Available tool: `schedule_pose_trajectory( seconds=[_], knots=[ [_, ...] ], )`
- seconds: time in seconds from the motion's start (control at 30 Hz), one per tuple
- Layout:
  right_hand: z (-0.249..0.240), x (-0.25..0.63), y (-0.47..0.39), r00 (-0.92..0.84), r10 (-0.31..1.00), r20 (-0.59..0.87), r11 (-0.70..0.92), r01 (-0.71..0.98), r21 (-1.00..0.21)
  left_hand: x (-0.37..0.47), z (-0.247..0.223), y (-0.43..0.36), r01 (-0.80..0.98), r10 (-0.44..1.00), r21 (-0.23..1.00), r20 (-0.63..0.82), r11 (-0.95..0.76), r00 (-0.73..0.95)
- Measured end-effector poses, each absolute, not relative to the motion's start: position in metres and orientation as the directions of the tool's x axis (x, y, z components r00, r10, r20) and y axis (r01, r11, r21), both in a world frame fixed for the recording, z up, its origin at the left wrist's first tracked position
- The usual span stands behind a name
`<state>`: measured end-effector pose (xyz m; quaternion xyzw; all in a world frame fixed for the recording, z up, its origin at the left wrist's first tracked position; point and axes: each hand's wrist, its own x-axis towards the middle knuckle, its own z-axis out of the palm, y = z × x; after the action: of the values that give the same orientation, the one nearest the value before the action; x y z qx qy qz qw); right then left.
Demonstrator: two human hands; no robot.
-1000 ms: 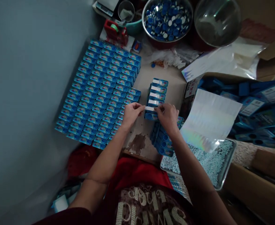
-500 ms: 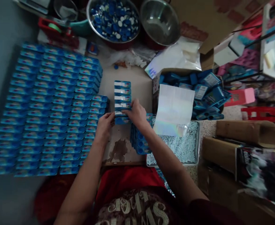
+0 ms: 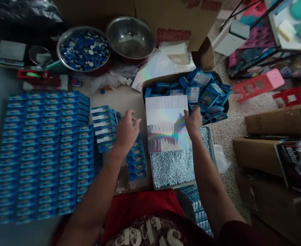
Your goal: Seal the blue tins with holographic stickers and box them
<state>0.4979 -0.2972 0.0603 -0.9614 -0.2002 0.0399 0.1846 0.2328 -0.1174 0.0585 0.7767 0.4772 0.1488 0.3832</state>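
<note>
My left hand [image 3: 127, 132] is raised above the table, fingers apart, with nothing in it, between a short row of blue boxes with white strips [image 3: 104, 123] and the shiny silvery sheet [image 3: 167, 119]. At the sheet's right edge is my right hand [image 3: 193, 122], its fingers closed near the edge; whether they pinch it is too small to tell. Beneath the sheet lies a metal tray of small pale beads [image 3: 173, 171]. Behind it, a carton holds jumbled blue boxes [image 3: 209, 97]. Another stack of blue boxes [image 3: 137, 162] stands below my left hand.
Many rows of blue boxes [image 3: 48, 153] cover the left side. Toward the back are a bowl of blue and white caps [image 3: 85, 49], an empty metal bowl [image 3: 130, 39] and a red tape dispenser [image 3: 32, 77]. Brown cartons [image 3: 276, 119] lie at the right.
Both hands have left the strip-marked boxes. My right hand has moved right to the silvery sheet, and my left hand has lifted and opened. The camera view has shifted right.
</note>
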Motion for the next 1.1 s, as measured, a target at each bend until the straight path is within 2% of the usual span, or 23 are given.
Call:
schedule_pose_trajectory(
  seconds=[0.1, 0.17, 0.27, 0.37, 0.5, 0.6, 0.7, 0.8, 0.87, 0.93, 1.1],
  knots=[
    [0.046, 0.508, -0.306, 0.95, 0.295, -0.101, -0.858, 0.217, -0.466, 0.306, 0.043, -0.116, 0.738, 0.841, 0.637, -0.256, -0.225, 0.477],
    [0.04, 0.506, -0.307, 0.953, 0.287, -0.093, -0.796, 0.184, -0.577, 0.324, 0.038, -0.111, 0.773, 0.866, 0.615, -0.293, -0.153, 0.405],
    [0.036, 0.51, -0.311, 0.946, 0.318, -0.064, -0.665, 0.174, -0.727, 0.321, 0.033, -0.103, 0.704, 0.891, 0.704, -0.257, -0.093, 0.375],
    [0.035, 0.528, -0.313, 0.903, 0.42, -0.092, -0.545, 0.17, -0.821, 0.312, 0.022, -0.097, 0.622, 0.863, 0.781, -0.271, -0.062, 0.426],
    [0.037, 0.547, -0.308, 0.805, 0.58, -0.128, -0.439, 0.177, -0.881, 0.31, 0.015, -0.1, 0.616, 0.857, 0.784, -0.268, -0.072, 0.441],
    [0.046, 0.546, -0.307, 0.712, 0.679, -0.177, -0.359, 0.111, -0.927, 0.306, 0.025, -0.105, 0.603, 0.86, 0.797, -0.283, -0.036, 0.426],
    [0.061, 0.539, -0.312, 0.725, 0.663, -0.185, -0.246, -0.022, -0.969, 0.299, 0.039, -0.107, 0.513, 0.863, 0.859, -0.261, 0.002, 0.434],
    [0.073, 0.535, -0.318, 0.758, 0.62, -0.201, -0.145, -0.141, -0.979, 0.298, 0.048, -0.104, 0.304, 0.794, 0.948, -0.258, 0.097, 0.551],
    [0.078, 0.536, -0.321, 0.75, 0.625, -0.216, -0.141, -0.163, -0.976, 0.303, 0.054, -0.101, 0.19, 0.723, 0.966, -0.257, 0.176, 0.641],
    [0.081, 0.54, -0.323, 0.737, 0.638, -0.224, -0.18, -0.141, -0.974, 0.309, 0.061, -0.098, 0.149, 0.687, 0.966, -0.254, 0.209, 0.681],
    [0.086, 0.55, -0.328, 0.674, 0.702, -0.228, -0.222, -0.096, -0.97, 0.314, 0.069, -0.093, 0.272, 0.637, 0.95, -0.304, 0.151, 0.708]
  ],
)
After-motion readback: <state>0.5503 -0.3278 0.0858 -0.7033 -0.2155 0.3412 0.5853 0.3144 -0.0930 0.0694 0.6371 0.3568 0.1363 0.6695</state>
